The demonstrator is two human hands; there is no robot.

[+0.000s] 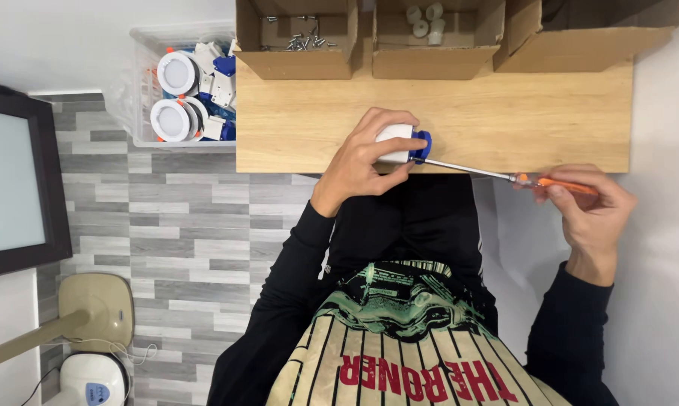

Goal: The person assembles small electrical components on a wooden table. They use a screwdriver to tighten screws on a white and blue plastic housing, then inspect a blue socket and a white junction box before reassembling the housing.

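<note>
**Driving a screw into a small white-and-blue part**

Item: small white part with a blue end [404, 144] — at the near edge of the wooden table [505, 113], clasped firmly in the left hand [362, 162].

Tool: orange-handled screwdriver [505, 176] — right hand [591, 207] closed around the handle, tip set into the blue end.

Step, as judged: fastening under way. The next move calls for a steady hold and a straight shaft while the handle turns.

Nearby: cardboard box of screws [294, 37]; box of white pieces [429, 37]; clear bin of round white lamps [178, 94].
</note>
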